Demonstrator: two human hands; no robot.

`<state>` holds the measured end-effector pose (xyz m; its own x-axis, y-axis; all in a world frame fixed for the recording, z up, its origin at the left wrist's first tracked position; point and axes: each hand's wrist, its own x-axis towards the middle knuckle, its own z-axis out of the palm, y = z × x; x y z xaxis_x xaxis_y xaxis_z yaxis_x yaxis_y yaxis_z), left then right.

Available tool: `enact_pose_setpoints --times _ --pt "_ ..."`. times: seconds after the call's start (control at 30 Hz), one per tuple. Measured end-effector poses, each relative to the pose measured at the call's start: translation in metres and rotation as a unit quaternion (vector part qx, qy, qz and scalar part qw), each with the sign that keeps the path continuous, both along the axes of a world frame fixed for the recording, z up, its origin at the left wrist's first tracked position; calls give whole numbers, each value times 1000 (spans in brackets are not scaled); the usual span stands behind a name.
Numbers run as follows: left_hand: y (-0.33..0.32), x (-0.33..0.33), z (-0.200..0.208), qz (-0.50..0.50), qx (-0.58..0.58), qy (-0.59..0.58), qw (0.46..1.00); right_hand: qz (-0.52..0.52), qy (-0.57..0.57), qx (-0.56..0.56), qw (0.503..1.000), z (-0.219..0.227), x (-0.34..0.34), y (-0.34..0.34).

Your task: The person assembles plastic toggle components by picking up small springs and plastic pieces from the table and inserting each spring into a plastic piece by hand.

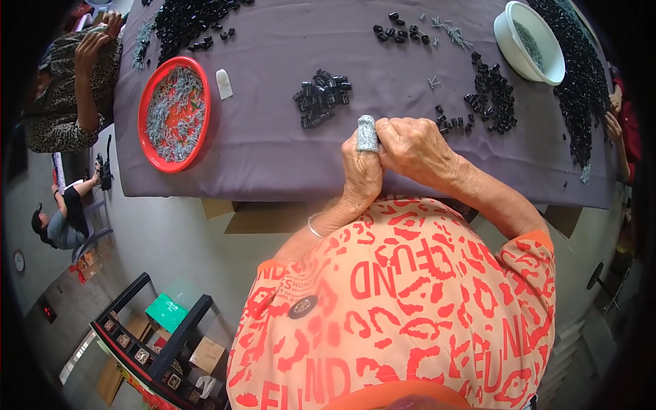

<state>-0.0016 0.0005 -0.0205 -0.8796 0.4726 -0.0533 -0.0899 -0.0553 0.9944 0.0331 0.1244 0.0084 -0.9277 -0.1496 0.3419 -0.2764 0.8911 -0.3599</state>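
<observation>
My left hand (pixel 362 175) and my right hand (pixel 418 145) are pressed together over the near part of the cloth-covered table. A grey speckled finger sleeve (pixel 367 134) covers a digit of the left hand. Fingers of both hands are closed; whatever they hold is hidden between them. Just beyond lies a small heap of black plastic parts (pixel 322 97). To the right, another group of black parts (pixel 493 99) is spread out, with a few grey pins (pixel 434 83) near it.
A red oval tray (pixel 144 126) of grey pins stands left, beside a white finger sleeve (pixel 224 84). A pale bowl (pixel 506 48) of small grey pieces sits at the far right. Large black heaps (pixel 581 102) line the right edge. Another person's hand (pixel 92 49) is at the left.
</observation>
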Motion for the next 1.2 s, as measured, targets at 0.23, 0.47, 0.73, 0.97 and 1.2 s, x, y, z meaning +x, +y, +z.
enact_pose_setpoints --times 0.23,0.47,0.73,0.97,1.2 --pt "-11 -23 18 -60 85 -308 946 -66 27 -130 989 -1 0 3" --pt "-16 -37 22 -131 96 -315 935 -100 38 -96 990 -3 8 5" --pt "-16 -48 12 -200 71 -237 948 -66 -6 -246 967 1 14 8" --pt "-8 -41 20 -180 -72 -21 981 -78 -100 -497 859 -6 24 20" --pt "1 -44 1 -119 -124 379 909 -136 -144 -501 842 -11 25 21"
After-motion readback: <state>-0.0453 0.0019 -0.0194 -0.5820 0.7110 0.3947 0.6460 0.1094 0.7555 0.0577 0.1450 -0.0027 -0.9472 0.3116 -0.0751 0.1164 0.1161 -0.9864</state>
